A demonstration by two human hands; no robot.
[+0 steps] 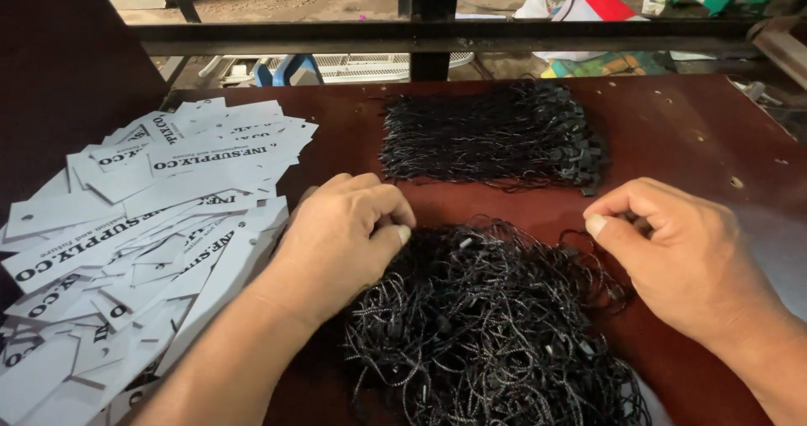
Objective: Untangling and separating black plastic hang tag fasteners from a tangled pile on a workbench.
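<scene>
My left hand (pixel 340 233) rests curled at the upper left edge of a loose tangle of black string loops (pixel 487 325), its fingertips pinched together on the strings. On the right, my right hand (pixel 681 254) has thumb and fingers closed on a thin black string at that pile's upper right edge. A tidy bundle of straight black string loops (pixel 496 136) lies farther back on the dark red table (pixel 698 132). White printed paper tags (pixel 143 224) are spread in a heap to the left, beside my left forearm.
A black metal rail (pixel 437 35) runs along the table's far edge. Beyond it lie a white fan grille (pixel 361 65), coloured bags and a green stool on the ground. The table surface shows small chips at the right.
</scene>
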